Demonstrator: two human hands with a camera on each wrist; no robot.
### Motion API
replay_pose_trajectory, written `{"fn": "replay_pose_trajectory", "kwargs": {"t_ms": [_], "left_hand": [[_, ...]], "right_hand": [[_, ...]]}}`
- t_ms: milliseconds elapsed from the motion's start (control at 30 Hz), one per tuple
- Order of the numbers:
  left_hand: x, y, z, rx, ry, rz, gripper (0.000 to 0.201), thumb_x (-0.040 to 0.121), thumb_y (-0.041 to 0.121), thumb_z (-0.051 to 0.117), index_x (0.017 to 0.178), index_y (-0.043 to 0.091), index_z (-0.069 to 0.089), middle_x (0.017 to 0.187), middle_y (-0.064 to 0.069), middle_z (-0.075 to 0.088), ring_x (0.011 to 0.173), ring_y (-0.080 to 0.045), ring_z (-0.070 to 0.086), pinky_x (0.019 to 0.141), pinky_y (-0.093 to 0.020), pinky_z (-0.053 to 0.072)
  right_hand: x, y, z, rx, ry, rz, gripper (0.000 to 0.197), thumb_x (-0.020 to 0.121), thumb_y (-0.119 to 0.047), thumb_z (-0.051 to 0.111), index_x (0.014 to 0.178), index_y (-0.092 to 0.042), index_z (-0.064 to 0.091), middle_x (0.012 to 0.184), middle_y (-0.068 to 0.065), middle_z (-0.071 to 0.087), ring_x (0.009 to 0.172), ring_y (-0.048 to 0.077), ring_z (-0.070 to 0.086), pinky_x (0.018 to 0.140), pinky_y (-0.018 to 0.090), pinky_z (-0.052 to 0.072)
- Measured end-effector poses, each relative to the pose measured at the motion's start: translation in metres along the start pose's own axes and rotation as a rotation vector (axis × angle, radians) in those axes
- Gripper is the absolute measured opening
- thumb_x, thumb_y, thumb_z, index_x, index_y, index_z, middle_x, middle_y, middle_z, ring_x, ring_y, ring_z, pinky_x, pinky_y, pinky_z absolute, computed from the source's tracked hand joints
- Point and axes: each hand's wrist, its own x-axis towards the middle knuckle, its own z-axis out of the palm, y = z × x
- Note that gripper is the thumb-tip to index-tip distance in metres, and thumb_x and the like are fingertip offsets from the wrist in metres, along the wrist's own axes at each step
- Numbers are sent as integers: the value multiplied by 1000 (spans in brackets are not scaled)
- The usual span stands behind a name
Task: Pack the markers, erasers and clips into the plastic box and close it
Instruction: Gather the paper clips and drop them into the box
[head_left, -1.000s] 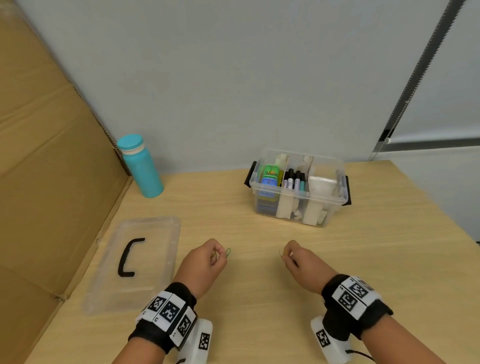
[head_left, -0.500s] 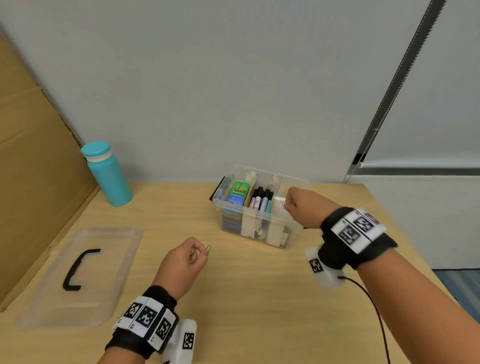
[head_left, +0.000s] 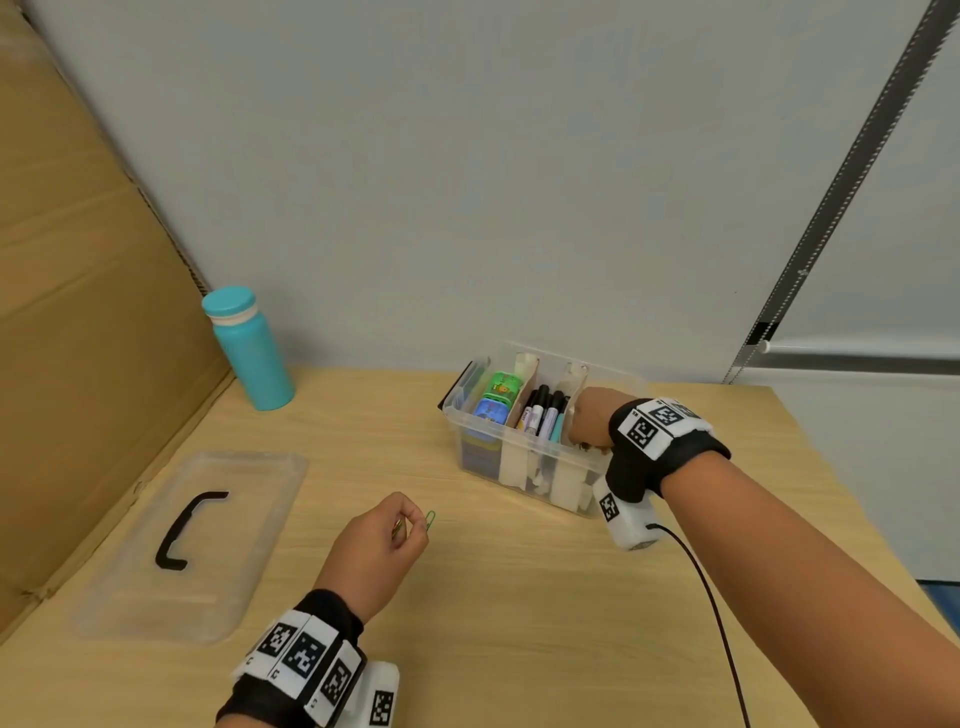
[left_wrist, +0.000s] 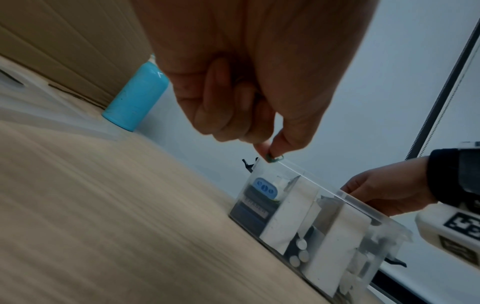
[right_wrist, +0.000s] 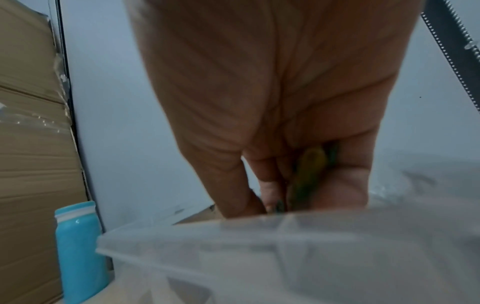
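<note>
The clear plastic box stands open on the table, with erasers in its left section and markers in the middle. My right hand reaches down into the right section; in the right wrist view its curled fingers hold yellow and green clips just above the box rim. My left hand hovers over the table in front of the box and pinches a green paper clip, also seen as the clip at its fingertips. The box's clear lid with a black handle lies at the left.
A teal bottle stands at the back left near a cardboard sheet leaning along the left edge. A black cable runs from my right wrist across the table. The wall sits right behind the box.
My right hand moved from the table in front of me up to the box and lowered into its right section. My left hand kept its pinch on the green clip, nearly still.
</note>
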Motion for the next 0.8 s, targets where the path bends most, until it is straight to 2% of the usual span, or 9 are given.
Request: {"fn": "replay_pose_trajectory", "kwargs": {"t_ms": [133, 267, 333, 400, 467, 567, 633, 733, 800], "left_hand": [[2, 0, 0, 3, -14, 9, 11, 89, 25, 56, 79, 23, 55, 55, 7, 42, 49, -7, 35, 52, -22, 32], [2, -1, 2, 2, -30, 17, 10, 90, 25, 55, 79, 23, 55, 55, 6, 40, 48, -7, 34, 50, -20, 29], [1, -2, 3, 10, -45, 20, 10, 90, 26, 54, 80, 24, 55, 54, 6, 40, 49, -7, 34, 50, -20, 29], [0, 0, 3, 27, -64, 28, 11, 91, 25, 54, 80, 26, 54, 53, 6, 40, 48, -8, 35, 50, -19, 29], [1, 8, 5, 77, -91, 49, 12, 92, 25, 53, 81, 28, 51, 51, 5, 39, 48, -9, 36, 49, -19, 28], [7, 35, 8, 232, -144, 125, 11, 93, 29, 49, 83, 31, 44, 51, 5, 40, 49, -12, 38, 50, -23, 29], [16, 63, 12, 362, -169, 206, 6, 95, 32, 45, 89, 31, 42, 54, 6, 40, 48, -11, 37, 47, -21, 27], [39, 111, 21, 468, -142, 367, 9, 97, 32, 41, 99, 26, 47, 58, 9, 38, 49, -5, 36, 46, -16, 22], [63, 135, 34, 514, -131, 436, 13, 97, 29, 40, 101, 21, 49, 61, 8, 42, 53, -8, 41, 50, -20, 29]], "right_hand": [[0, 11, 8, 233, 82, -47, 33, 92, -18, 52, 117, 1, 61, 98, 13, 61, 85, 21, 54, 74, 31, 49], [-13, 20, 10, 383, 179, -76, 31, 97, -18, 42, 117, -4, 60, 117, 14, 63, 104, 26, 61, 91, 35, 49], [-27, 27, 20, 514, 361, -114, 24, 96, -17, 40, 105, -10, 61, 107, 9, 66, 95, 23, 63, 79, 30, 51], [-38, 38, 38, 542, 602, -110, 20, 95, -18, 43, 107, -17, 58, 106, 2, 64, 92, 16, 61, 73, 23, 48], [-43, 47, 60, 469, 745, -78, 30, 96, -22, 43, 125, -17, 51, 123, 1, 57, 110, 14, 54, 88, 26, 47], [-35, 54, 92, 443, 711, -40, 51, 100, -34, 31, 147, -14, 28, 154, 3, 27, 141, 17, 27, 115, 34, 28], [-28, 53, 105, 498, 700, -60, 55, 101, -35, 24, 151, -14, 17, 159, 0, 13, 145, 15, 17, 118, 32, 21], [-22, 49, 113, 605, 726, -104, 54, 101, -31, 22, 152, -16, 11, 161, -6, 3, 145, 9, 13, 114, 22, 16], [-21, 48, 116, 669, 739, -131, 54, 102, -29, 22, 152, -18, 9, 160, -9, -1, 145, 5, 11, 110, 18, 14]]}}
